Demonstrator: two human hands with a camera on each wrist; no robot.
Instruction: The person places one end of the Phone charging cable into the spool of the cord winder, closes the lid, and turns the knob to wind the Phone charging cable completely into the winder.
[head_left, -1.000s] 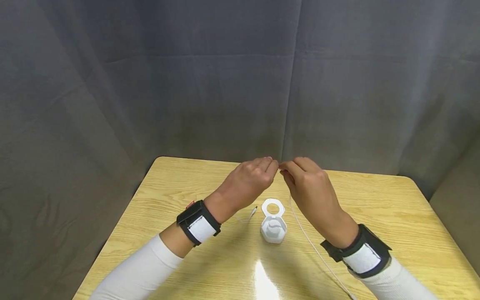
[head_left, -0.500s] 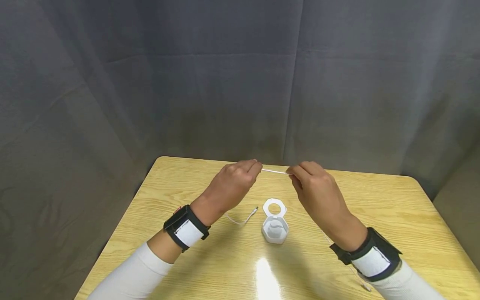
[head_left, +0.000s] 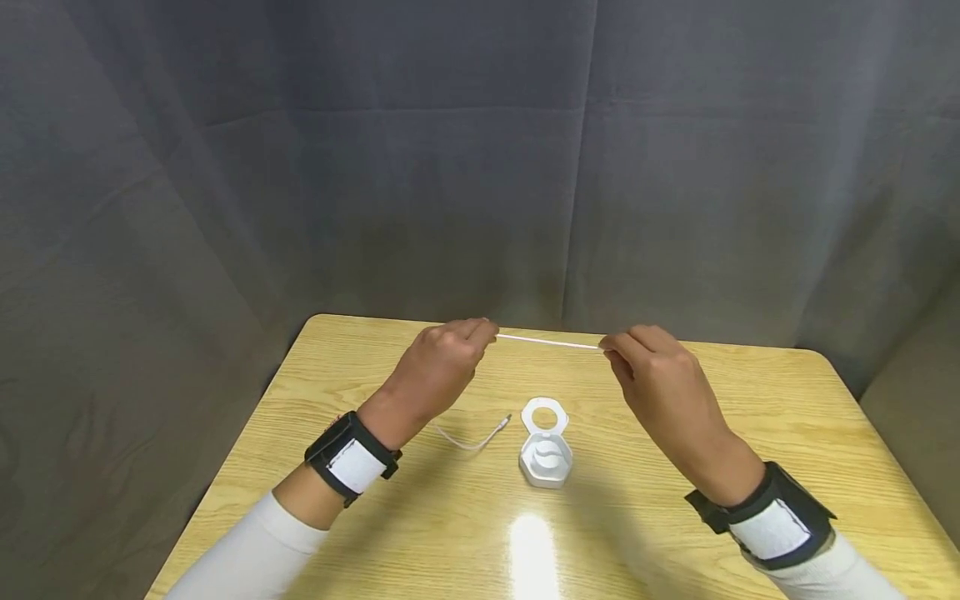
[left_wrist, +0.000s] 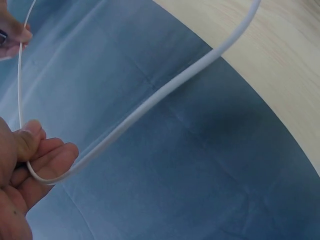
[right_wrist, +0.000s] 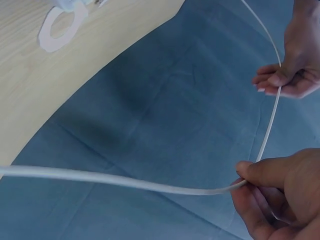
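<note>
A thin white cable is stretched taut between both hands above the far part of the wooden table. My left hand pinches it at the left; my right hand pinches it at the right. The cable's free end with a small plug lies on the table by the left wrist. In the left wrist view the cable loops out from the thumb and fingers. The right wrist view has the cable pinched by the right hand, with the left hand beyond.
A small white plastic case with its ring-shaped lid flipped open sits on the table between the forearms. Grey curtain hangs behind and around the table. Both wrists carry black straps with white bands.
The hands have drawn apart from touching to well spread, sliding along the cable and stretching a longer span between them. The length that trailed past the right forearm is gone from view.
</note>
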